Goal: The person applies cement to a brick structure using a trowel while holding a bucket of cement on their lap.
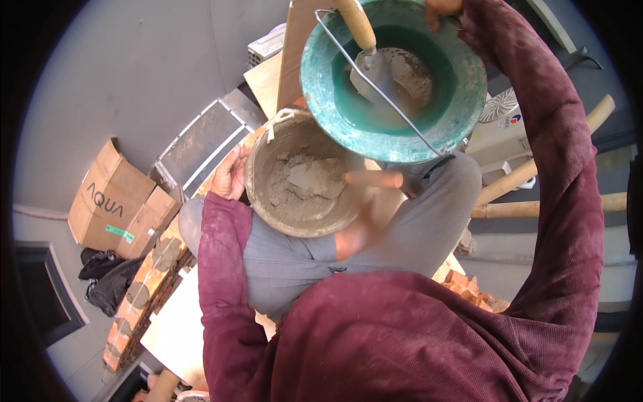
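Note:
My left hand is closed on the left side of a mortar-coated bucket. Grey mortar lies inside, and a trowel with a wooden handle rests on it, blurred at the grip. Farther off, my right hand grips the far right rim of a green bucket, its fingers partly cut off by the picture's edge. That bucket holds cloudy water and a second trowel, its blade partly under the surface. Its wire handle lies across the opening. The two buckets' rims overlap in view.
My crossed legs are just behind the buckets. A cardboard box and dark cloth are at the left, near a brick row with mortar patches. Bamboo poles and a white air-conditioner unit stand right. Broken bricks lie nearby.

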Motion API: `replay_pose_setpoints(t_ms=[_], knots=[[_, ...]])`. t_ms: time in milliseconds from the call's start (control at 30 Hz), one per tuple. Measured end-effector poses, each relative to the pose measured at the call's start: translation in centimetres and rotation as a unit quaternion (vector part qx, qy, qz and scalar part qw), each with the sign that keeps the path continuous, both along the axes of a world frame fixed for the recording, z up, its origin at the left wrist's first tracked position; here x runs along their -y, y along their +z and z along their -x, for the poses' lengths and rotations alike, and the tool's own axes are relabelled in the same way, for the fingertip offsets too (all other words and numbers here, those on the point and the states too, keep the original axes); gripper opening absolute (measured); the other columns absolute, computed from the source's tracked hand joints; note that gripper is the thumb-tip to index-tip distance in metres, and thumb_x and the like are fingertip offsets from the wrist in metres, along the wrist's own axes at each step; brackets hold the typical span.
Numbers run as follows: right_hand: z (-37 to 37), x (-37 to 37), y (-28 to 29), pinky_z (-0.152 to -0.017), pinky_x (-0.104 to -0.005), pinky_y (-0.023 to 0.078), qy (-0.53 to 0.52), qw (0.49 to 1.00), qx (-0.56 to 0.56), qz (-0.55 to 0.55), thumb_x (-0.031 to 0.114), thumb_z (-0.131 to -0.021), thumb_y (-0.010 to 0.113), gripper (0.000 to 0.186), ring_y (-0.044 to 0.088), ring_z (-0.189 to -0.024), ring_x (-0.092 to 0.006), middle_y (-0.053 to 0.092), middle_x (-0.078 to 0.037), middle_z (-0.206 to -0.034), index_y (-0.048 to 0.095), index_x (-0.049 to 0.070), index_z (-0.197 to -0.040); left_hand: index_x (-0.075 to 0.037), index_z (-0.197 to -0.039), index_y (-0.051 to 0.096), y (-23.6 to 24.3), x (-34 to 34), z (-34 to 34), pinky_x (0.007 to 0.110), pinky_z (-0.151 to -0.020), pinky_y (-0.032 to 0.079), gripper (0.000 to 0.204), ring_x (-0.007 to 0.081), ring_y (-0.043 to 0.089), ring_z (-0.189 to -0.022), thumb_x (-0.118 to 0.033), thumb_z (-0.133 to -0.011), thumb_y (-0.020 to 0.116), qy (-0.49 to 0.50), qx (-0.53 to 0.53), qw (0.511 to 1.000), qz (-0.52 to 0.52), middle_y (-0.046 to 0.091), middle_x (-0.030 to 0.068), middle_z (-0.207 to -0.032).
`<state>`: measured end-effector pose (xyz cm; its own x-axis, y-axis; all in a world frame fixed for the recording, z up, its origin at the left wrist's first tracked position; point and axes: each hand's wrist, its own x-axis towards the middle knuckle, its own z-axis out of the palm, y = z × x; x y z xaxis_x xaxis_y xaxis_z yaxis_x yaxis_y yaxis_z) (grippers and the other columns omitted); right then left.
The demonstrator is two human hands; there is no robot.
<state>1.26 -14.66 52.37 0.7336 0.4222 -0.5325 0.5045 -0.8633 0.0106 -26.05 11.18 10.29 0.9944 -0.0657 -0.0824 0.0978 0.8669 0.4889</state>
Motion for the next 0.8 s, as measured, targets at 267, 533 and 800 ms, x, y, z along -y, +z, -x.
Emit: replay_pose_setpoints(t_ms=[267,533,800], knots=[[1.7,-2.3,-1.4,-0.063,-0.0373,0.050,0.020,0.995,0.083,0.046,0.011,-0.059,0.068,0.041,0.063,-0.070,-0.0259,0.069,-0.014,-0.083,0.068,-0.002,-0.098,0.004,-0.105,0.054,-0.3,0.0,-0.5,0.031,-0.086,0.053,0.041,0.0208,0.063,-0.095,-0.036,-0.097,0.050,-0.007,0.014,1.000,-0.004,0.063,0.0172,-0.104],[3.2,-5.0,-1.7,-0.065,-0.0377,0.051,0.020,0.990,0.059,0.125,0.009,-0.058,0.067,0.044,0.064,-0.074,-0.0257,0.069,-0.013,-0.085,0.068,0.000,-0.102,0.004,-0.103,0.057,0.2,0.7,-0.9,0.028,-0.080,0.054,0.045,0.0164,0.063,-0.088,-0.040,-0.096,0.052,0.014,-0.001,1.000,-0.022,0.064,0.0129,-0.098],[2.6,-5.4,-2.4,-0.061,-0.0384,0.051,0.043,0.993,0.079,0.078,0.005,-0.057,0.067,0.040,0.064,-0.069,-0.0254,0.069,-0.014,-0.080,0.070,-0.001,-0.096,0.002,-0.099,0.057,0.7,1.0,-1.0,0.027,-0.076,0.055,0.046,0.0159,0.064,-0.082,-0.044,-0.095,0.053,0.015,-0.012,0.999,-0.029,0.065,0.0126,-0.091]])
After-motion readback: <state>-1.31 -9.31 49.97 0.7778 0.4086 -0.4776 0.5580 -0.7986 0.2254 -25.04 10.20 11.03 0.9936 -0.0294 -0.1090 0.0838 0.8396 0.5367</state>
